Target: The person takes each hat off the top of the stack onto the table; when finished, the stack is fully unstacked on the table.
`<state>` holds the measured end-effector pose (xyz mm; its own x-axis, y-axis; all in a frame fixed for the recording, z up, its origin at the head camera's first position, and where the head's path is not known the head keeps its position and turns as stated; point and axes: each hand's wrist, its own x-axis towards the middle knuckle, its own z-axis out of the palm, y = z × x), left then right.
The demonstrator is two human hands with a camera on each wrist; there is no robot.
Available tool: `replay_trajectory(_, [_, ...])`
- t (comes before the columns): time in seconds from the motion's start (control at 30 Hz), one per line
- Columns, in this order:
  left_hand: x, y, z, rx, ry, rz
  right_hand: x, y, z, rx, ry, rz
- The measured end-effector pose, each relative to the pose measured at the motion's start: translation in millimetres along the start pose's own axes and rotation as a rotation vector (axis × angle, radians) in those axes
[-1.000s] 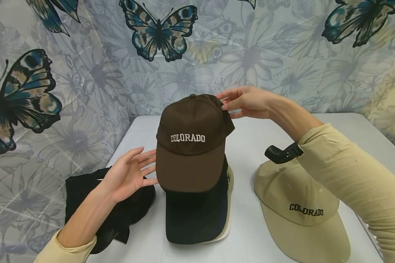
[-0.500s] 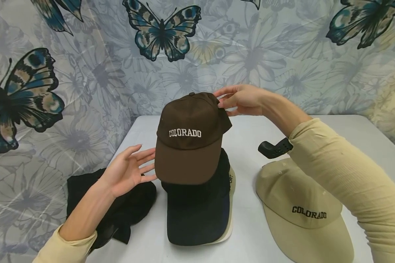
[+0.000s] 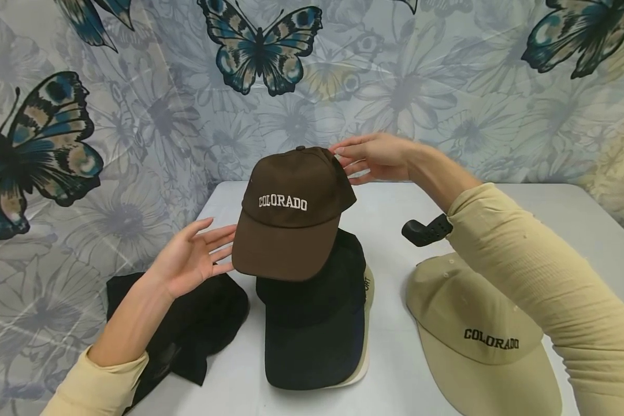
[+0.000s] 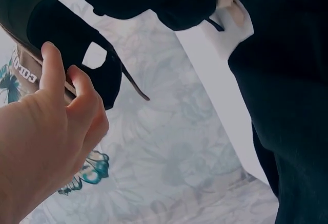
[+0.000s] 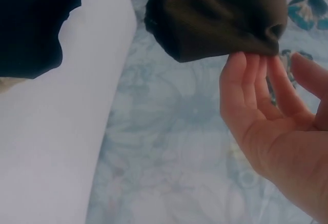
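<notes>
Holding: brown cotton "COLORADO" cap (image 3: 291,216), aloft above the stacked dark caps (image 3: 312,323) on the white surface (image 3: 395,358). Right hand (image 3: 377,157) pinches the crown's back; left hand (image 3: 189,266), fingers straight, steadies the brim. Best kept level.

White table (image 3: 390,219) set against a draped backdrop, pale grey-blue floral fabric (image 3: 447,98) printed with large teal and black butterflies (image 3: 262,49), soft even indoor light
</notes>
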<state>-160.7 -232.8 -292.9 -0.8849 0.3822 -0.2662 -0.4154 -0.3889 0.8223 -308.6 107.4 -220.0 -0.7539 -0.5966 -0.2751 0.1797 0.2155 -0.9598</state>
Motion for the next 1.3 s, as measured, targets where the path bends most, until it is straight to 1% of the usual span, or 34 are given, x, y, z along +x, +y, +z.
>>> replay_trajectory(0.17, [0.4,7.1,-5.2,0.020,0.007,0.001,10,-5,4,-0.023,-0.020,0.001])
replay_trajectory(0.3, [4.6,14.9,-6.5,0.042,0.034,0.003,20,-11,7,-0.026,0.004,0.010])
replay_trajectory(0.5, [15.4,27.7,-8.2,0.066,0.095,0.000,37,-19,10,0.032,0.061,0.015])
replay_trajectory(0.77, [29.2,41.2,-14.1,0.108,0.176,-0.001,61,-22,9,0.089,0.105,0.031])
replay_trajectory(0.93, [38.4,44.8,-19.3,0.108,0.227,-0.013,77,-19,11,0.094,0.121,0.035])
replay_trajectory(1.07, [46.3,45.7,-23.1,0.110,0.268,-0.022,87,-14,12,0.069,0.134,0.040])
replay_trajectory(1.3, [57.6,47.8,-24.8,0.115,0.301,-0.024,100,-11,16,0.028,0.138,0.032])
